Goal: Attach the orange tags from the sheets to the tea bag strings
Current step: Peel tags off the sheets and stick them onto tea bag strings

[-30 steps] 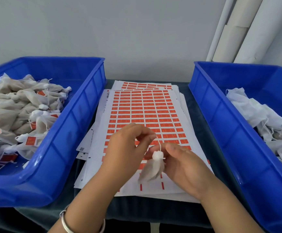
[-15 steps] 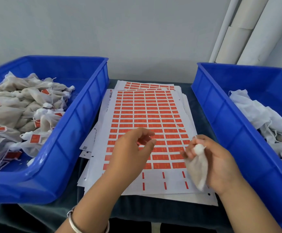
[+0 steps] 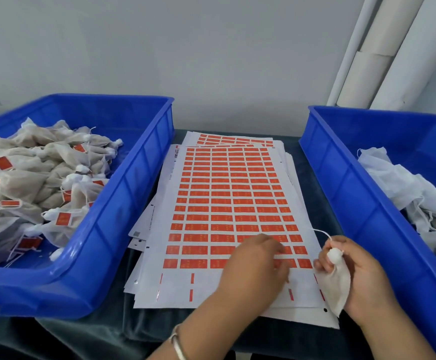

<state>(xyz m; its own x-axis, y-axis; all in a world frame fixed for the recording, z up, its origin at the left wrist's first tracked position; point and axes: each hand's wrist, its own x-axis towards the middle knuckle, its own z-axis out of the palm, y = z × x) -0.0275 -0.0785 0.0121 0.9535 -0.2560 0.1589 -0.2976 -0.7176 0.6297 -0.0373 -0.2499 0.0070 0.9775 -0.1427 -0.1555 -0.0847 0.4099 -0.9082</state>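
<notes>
Head view: my left hand [image 3: 257, 266] lies on the top sheet [image 3: 227, 203], fingers bent down on the lowest row of orange tags [image 3: 198, 263] to peel one; whether it has a tag yet I cannot tell. My right hand [image 3: 354, 271] grips a tea bag [image 3: 335, 284] by its neck just beside the sheet's edge, its string [image 3: 321, 232] hanging free towards the tags. Tagged bags fill the left bin [image 3: 123, 203]; untagged ones wait in the right bin [image 3: 341, 183].

Dark cloth-covered table [image 3: 313, 162]: L blue bin [image 3: 123, 229], sticker sheets [image 3: 227, 193] ctr, R blue bin [image 3: 347, 198].
</notes>
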